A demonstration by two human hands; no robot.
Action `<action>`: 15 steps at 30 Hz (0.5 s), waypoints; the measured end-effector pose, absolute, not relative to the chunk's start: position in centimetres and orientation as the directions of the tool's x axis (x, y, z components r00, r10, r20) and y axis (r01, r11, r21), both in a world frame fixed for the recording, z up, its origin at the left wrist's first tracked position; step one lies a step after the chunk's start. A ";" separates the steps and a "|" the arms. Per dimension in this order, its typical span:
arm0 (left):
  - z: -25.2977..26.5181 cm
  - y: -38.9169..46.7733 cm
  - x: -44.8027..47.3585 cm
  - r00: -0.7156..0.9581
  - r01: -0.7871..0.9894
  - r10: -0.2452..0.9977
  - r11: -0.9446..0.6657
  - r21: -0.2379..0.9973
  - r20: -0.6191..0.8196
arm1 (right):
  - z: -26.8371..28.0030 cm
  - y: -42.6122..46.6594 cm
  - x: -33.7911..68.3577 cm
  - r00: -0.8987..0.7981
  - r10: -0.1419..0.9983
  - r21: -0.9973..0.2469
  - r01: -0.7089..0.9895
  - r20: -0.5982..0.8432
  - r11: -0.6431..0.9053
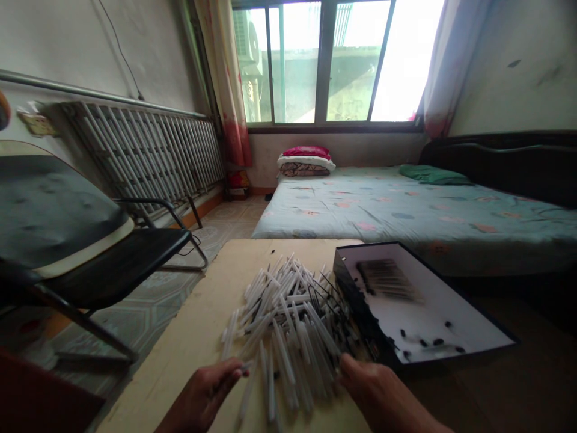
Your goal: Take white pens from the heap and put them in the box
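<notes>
A loose pile of whitish, translucent plastic tubes (pixel 270 300) that look like pen barrels lies on the table in front of me. Thin dark rods (pixel 331 294) are mixed in on its right side. My left hand (pixel 205 388) is at the pile's near left edge, thumb and fingers pinched together around a small pale end that I cannot make out. At the near right edge is my right hand (pixel 378 385), its thumb by the tubes. Its fingers are mostly hidden and blurred, so any hold is unclear.
A shallow black-edged box (pixel 473 319), white inside, stands right of the pile, holding a row of dark-tipped sticks (pixel 390 279) and several small black pieces (pixel 424 343). The pale table (pixel 189 337) borders a bed (pixel 351 204). A black chair (pixel 112 258) stands left.
</notes>
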State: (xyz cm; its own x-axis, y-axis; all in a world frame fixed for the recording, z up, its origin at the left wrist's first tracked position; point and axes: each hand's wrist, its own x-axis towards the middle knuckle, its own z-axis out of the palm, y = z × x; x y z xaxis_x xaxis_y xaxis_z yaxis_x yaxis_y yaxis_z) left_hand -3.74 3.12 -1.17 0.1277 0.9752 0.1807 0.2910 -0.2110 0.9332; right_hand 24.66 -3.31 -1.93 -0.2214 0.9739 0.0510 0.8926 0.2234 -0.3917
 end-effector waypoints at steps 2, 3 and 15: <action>-0.6 3.6 -3.4 0.250 0.207 0.968 -0.079 0.975 0.025 | -0.4 -2.1 24.6 -0.127 0.991 -0.293 0.946 0.051 0.136; -0.4 3.7 -2.8 0.278 0.136 0.960 -0.025 0.990 -0.014 | 0.2 -1.4 24.4 -0.071 0.996 -0.264 0.961 0.044 0.081; -3.6 3.8 1.8 0.000 -0.564 0.943 0.275 0.779 -0.332 | 1.7 4.1 23.5 0.238 0.959 -0.302 0.935 0.152 -0.184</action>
